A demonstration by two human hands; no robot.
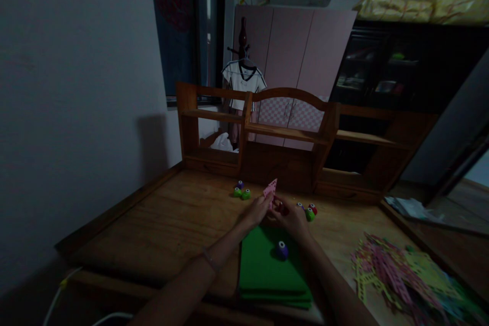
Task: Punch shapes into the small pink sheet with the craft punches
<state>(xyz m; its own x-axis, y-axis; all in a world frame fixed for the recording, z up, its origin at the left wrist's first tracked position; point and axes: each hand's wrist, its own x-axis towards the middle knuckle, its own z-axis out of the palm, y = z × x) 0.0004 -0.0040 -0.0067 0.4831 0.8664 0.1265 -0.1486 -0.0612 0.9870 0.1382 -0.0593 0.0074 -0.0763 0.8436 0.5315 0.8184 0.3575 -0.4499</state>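
Only one view, worn on the head. Looks forward and down at the wooden desk (pixel 179 219) toward 12 o'clock. Quite close to both hands.

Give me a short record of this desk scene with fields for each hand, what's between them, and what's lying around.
left hand: grips a pink paper piece at its lower edge
right hand: closed on a small dark red item, too dim to identify
under the hands: green sheets with a purple punch on top
left cluster: green and purple punches
right cluster: green and red punches
far right: pile of cut paper scraps
surface: wooden desk
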